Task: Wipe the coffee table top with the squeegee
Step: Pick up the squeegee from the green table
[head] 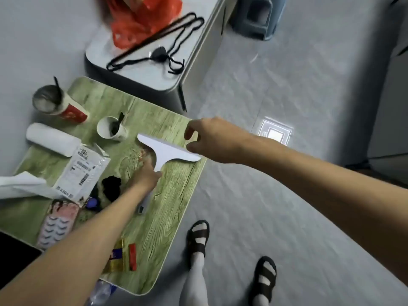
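Left hand (145, 178) grips the squeegee (168, 151) stem on the table (176, 195); right hand (213, 140) pinches the blade's 3 o'clock end. Cup (110, 129) at 10 o'clock and box (85, 171) at 9 stand close by.

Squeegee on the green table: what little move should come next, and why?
Probably draw the squeegee back along the bare table strip: the left hand grips its handle, the right hand holds the blade end, and reddish crumbs lie beside it.
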The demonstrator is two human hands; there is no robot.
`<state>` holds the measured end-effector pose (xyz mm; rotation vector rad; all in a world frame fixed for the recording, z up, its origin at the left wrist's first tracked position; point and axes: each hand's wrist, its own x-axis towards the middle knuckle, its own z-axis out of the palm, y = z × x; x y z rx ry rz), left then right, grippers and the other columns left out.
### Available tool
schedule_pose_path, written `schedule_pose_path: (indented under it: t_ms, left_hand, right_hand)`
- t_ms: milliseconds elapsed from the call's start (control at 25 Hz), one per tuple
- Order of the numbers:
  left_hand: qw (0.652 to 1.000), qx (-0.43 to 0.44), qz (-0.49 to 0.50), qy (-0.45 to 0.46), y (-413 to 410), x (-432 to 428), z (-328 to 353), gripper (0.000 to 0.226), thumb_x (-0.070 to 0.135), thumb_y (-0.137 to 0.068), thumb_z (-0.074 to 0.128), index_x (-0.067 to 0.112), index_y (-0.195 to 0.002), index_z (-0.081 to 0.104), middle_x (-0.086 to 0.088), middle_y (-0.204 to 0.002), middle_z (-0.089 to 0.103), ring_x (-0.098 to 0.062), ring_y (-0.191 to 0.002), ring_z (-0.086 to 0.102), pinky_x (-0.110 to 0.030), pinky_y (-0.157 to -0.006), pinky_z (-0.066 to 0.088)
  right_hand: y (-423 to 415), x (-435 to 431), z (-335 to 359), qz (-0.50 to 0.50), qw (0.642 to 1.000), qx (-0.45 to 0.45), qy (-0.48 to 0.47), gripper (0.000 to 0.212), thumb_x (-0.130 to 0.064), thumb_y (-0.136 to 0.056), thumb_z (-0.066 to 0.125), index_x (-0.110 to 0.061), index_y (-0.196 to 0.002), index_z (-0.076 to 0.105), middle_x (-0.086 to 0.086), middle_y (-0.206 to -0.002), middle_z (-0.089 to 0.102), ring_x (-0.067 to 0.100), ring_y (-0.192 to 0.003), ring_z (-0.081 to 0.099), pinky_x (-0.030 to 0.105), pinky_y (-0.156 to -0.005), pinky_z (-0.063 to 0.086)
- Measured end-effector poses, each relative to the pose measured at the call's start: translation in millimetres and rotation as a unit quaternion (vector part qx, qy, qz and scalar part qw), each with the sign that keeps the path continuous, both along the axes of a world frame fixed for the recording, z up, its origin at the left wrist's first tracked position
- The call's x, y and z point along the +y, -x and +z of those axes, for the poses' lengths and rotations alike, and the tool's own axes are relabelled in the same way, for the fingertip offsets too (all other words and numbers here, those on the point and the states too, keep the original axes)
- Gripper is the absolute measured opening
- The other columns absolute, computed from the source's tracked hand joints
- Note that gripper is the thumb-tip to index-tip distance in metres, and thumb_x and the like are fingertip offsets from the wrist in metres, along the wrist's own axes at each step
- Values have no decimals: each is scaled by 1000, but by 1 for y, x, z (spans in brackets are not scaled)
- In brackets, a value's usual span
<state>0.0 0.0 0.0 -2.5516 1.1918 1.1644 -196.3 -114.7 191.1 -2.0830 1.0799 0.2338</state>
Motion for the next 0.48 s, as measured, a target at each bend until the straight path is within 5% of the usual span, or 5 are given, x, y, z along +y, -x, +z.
schedule_pose_path:
  t_ms: [120, 240, 480]
  left_hand:
    - [996, -28, -55, -62, -5, -6, -16, 31, 28, -94, 54, 7, -117, 59, -16, -116, 66, -31, -94, 62, -32, -72, 45]
    - [993, -13, -94, -67, 1, -22, 3, 23, 30, -92, 59, 9, -100, 65, -16, -103, 69, -32, -89, 64, -35, -76, 50]
    - [966, 241, -81, 41, 60, -108, 148, 19, 19, -88, 66, 3, -79, 63, -16, -67, 68, -18, -46, 52, -25, -46, 41]
  right_hand:
    - [9, -7, -23, -11, 999, 31, -28, 34, -25, -91, 56, -18, -124, 57, 7, -116, 64, 23, -101, 58, 31, -80, 46]
    - [25, -17, -21, -41, 997, 44, -50, 32, -26, -91, 56, -19, -122, 57, 7, -111, 65, 23, -95, 59, 36, -82, 50]
    - [67, -35, 54, -123, 991, 23, -39, 33, -30, -92, 58, -16, -121, 54, 10, -106, 67, 26, -92, 61, 40, -82, 51]
